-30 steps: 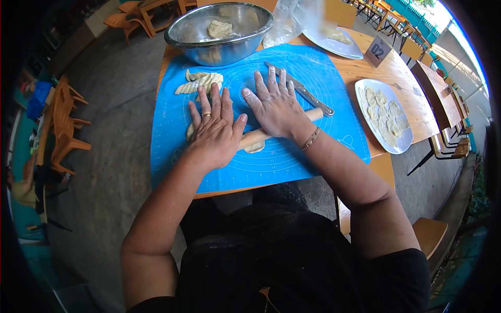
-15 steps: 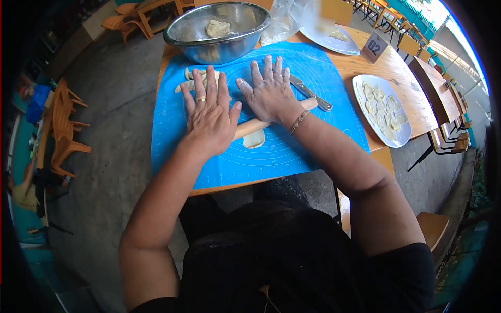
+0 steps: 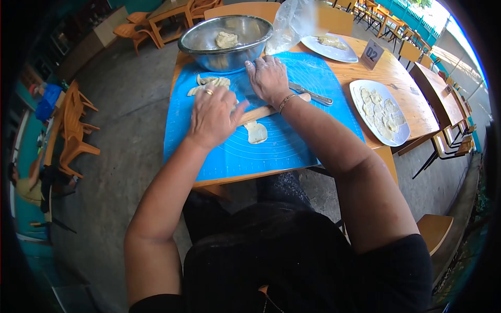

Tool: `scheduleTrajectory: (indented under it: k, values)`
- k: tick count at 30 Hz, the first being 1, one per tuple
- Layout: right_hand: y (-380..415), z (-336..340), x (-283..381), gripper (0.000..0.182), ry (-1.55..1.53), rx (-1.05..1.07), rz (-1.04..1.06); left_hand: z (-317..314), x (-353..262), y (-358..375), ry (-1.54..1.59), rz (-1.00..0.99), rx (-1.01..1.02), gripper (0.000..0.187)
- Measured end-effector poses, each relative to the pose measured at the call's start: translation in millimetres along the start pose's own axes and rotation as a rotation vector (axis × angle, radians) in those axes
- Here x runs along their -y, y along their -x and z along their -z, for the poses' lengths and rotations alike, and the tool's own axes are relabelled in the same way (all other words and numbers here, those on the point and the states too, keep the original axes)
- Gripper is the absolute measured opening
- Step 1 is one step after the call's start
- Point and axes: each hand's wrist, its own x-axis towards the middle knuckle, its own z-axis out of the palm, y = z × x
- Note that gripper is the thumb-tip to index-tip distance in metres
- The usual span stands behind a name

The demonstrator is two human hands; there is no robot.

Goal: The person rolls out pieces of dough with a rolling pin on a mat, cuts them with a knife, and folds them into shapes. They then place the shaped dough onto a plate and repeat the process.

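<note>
A wooden rolling pin (image 3: 258,114) lies slantwise on the blue mat (image 3: 292,156). On its left part rests my left hand (image 3: 213,116), fingers curled and slightly blurred. My right hand (image 3: 269,80), dusted with flour, lies over the pin's right part with its fingers bent. Just below the pin is a small flat piece of dough (image 3: 256,133). More dough strips (image 3: 213,82) lie beyond my left hand, partly hidden by it. To the right of my right hand is a knife (image 3: 312,94).
A steel bowl (image 3: 225,55) holding a dough lump stands at the back beside a plastic bag (image 3: 292,26). On the right are a plate of flat dough pieces (image 3: 357,99), another plate (image 3: 342,55) and a number card (image 3: 371,53). A person (image 3: 28,188) is at far left.
The fingers of both hands, stretched out before, are now bent. The pin has moved slightly away from the dough piece, which shows more fully. The whole view has shifted a little.
</note>
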Motion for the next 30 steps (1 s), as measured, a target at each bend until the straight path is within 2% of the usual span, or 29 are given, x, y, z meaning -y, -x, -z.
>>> scheduleTrajectory:
  k: [1,4,8,10,13,15,22,24,26,30]
  values:
    - [-2,-2,-4,0.048,-0.098,-0.011,0.013,3,-4,7,0.084,0.004,0.183,0.03]
    - [6,8,-14,0.048,-0.215,0.036,0.029,0,-7,28,0.069,-0.01,0.204,0.025]
    - [25,35,-16,0.049,-0.236,0.09,0.023,-2,-7,23,0.068,-0.045,0.164,0.025]
    - [27,46,-17,0.049,-0.224,0.104,0.009,3,-8,12,0.091,-0.064,0.063,0.024]
    - [25,54,-20,0.051,-0.279,0.029,0.037,17,-5,-4,0.123,-0.035,0.137,0.024]
    - [23,56,-23,0.053,-0.274,0.072,0.066,16,3,-12,0.059,-0.104,0.096,0.026]
    - [37,60,-19,0.056,-0.186,0.228,0.018,-4,11,-9,0.266,0.001,0.13,0.029]
    - [40,61,-20,0.054,-0.171,0.195,0.136,5,6,-9,0.27,-0.002,0.136,0.029]
    - [47,71,-12,0.05,-0.162,0.188,0.15,20,-5,-9,0.272,0.066,0.287,0.03]
    - [77,75,1,0.036,-0.16,0.133,0.125,21,-9,12,0.374,0.008,0.291,0.028]
